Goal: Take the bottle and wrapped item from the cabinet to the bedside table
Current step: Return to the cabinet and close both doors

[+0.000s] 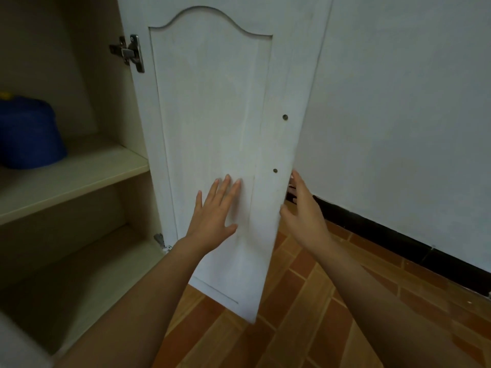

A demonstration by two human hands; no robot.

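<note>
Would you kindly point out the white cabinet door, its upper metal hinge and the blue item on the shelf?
white cabinet door (pixel 212 102): head view, arched panel's centre.
upper metal hinge (pixel 135 53): head view, shiny plate.
blue item (pixel 29 134): head view, rounded side.

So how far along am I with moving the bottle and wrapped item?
Done: the cabinet door stands open. In hand: only the door, left hand flat on its inner face, right hand at its edge. Left: everything else; neither hand holds an item, and I can't pick out the bottle, wrapped item or bedside table.
</note>
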